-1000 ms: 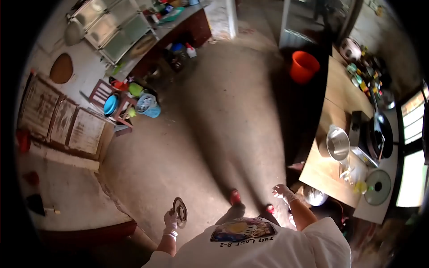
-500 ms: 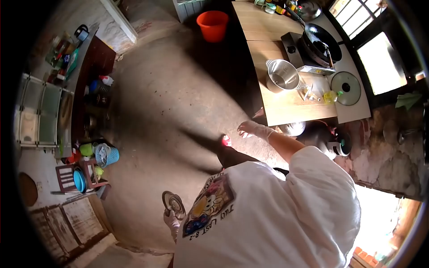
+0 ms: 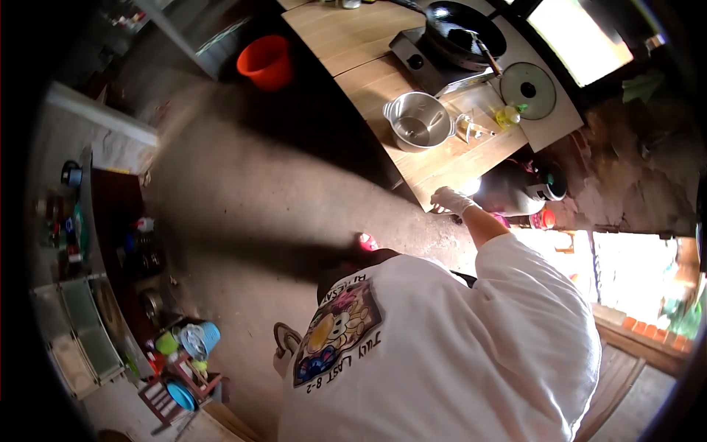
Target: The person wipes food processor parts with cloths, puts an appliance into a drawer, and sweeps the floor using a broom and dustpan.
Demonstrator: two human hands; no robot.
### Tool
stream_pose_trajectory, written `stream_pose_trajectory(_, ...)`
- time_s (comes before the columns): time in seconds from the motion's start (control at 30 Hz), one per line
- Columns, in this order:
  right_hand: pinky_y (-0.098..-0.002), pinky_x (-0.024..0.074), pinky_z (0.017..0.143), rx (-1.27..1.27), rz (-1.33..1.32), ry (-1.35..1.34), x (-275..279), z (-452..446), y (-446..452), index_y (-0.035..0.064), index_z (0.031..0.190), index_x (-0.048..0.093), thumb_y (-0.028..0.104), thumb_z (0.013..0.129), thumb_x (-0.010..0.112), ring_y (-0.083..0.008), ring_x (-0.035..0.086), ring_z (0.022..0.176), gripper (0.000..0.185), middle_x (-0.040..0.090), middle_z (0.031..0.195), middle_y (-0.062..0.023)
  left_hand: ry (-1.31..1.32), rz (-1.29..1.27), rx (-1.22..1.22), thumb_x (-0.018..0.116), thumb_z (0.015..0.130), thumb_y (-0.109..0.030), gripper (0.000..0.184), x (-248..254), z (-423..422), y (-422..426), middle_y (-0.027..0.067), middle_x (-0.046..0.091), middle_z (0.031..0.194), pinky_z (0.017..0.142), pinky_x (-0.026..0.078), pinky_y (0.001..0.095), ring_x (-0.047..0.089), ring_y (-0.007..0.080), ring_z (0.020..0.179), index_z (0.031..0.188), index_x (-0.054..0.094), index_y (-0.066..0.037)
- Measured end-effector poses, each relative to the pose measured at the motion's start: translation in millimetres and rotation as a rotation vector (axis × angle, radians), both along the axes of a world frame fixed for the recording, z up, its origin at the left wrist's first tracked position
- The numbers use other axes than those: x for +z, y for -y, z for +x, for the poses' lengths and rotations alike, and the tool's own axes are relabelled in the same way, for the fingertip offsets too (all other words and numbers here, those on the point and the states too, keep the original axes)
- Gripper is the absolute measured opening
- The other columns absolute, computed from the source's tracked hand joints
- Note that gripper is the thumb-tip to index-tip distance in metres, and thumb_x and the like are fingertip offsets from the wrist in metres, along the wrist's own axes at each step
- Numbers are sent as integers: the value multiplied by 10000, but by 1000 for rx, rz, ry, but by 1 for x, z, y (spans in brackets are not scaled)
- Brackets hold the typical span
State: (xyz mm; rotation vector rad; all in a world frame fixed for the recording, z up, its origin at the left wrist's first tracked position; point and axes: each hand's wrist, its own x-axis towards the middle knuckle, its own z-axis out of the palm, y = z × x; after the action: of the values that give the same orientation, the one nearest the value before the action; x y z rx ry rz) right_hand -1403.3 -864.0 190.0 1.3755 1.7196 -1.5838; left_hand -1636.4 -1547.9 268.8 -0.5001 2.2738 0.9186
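Note:
My left hand (image 3: 281,363), in a pale glove and partly hidden by my shirt, grips a round metal lid (image 3: 286,337) low in the view. My right hand (image 3: 451,201), gloved as well, is at the near corner of the wooden table (image 3: 434,173); its fingers are loosely bent and apart, with nothing seen in them. Whether it touches the corner I cannot tell. On the table, a metal pot (image 3: 418,121) with two handles stands beside some small utensils (image 3: 471,131) and a yellow bottle (image 3: 507,116). A glass lid (image 3: 527,90) lies behind them.
A black wok (image 3: 464,35) sits on a gas stove (image 3: 421,62). Under the table's right end is a dark gas cylinder (image 3: 512,190). An orange bucket (image 3: 265,63) stands on the floor. At lower left are a wooden chair (image 3: 158,404) and a blue basket (image 3: 210,337).
My view has turned right and the table is nearer. My right hand has come to the table's corner. My left hand still holds the round lid, now more hidden by my shirt.

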Motion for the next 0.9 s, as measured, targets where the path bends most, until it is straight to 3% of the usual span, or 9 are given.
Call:
stream_pose_trajectory(0.1,-310,549,615,-79,50,33,20,23,-7,56,907,612,289,875,499,-182,648,702,261,654,791,-78,-84,36,-114,543,809,-63,247,-7,-68,-39,113,602,985,766,452,321,580,232,860,1028,565,51)
stream_pose_trajectory(0.13,-286,483,531,-239,104,-7,19,32,0,15,771,622,241,823,507,-176,593,572,260,618,667,-75,-40,98,-149,543,809,-61,250,-5,-91,-48,114,602,984,772,448,322,576,226,860,1031,563,52)
stream_pose_trajectory(0.27,-269,420,457,-631,294,-68,34,63,40,51,707,585,240,821,537,-143,547,504,226,577,610,-36,-6,139,-331,545,811,-57,248,33,-182,-141,118,600,971,785,440,319,564,208,866,1034,562,50)
stream_pose_trajectory(0.4,-260,436,466,-780,149,73,28,86,85,64,810,612,251,814,569,-154,589,540,192,603,650,-40,-130,250,-553,549,821,-68,226,28,-260,-208,105,600,929,770,442,312,562,209,848,1021,571,33)
stream_pose_trajectory(0.47,-273,458,509,-830,100,48,31,93,102,68,893,611,264,817,575,-160,612,604,214,630,749,-56,-330,237,-830,560,822,-85,220,18,-293,-243,91,605,908,762,446,316,561,199,828,1014,573,21)
stream_pose_trajectory(0.53,-286,466,528,-889,58,47,36,91,106,55,911,605,271,818,577,-163,621,632,238,642,791,-69,-231,127,-830,557,822,-90,195,45,-295,-301,109,618,906,767,452,343,577,227,823,986,575,13)
stream_pose_trajectory(0.6,-289,472,547,-920,31,-21,42,90,98,62,922,607,289,818,583,-161,625,660,251,643,807,-65,-471,68,-1058,554,826,-97,176,11,-320,-338,142,616,912,760,455,368,584,274,829,971,560,2)
stream_pose_trajectory(0.73,-296,478,579,-1052,72,-109,24,95,50,94,953,598,314,839,574,-161,624,690,249,640,812,-46,-716,296,-1274,572,832,-133,210,48,-280,-443,164,598,906,742,444,409,564,342,844,1006,532,-22)
stream_pose_trajectory(0.9,-296,455,604,-1110,122,-391,-15,115,-58,90,1055,554,309,839,581,-157,600,731,308,623,877,-34,-1071,181,-1603,581,733,-31,207,67,-223,-572,137,597,902,786,416,418,555,332,860,933,547,-74)
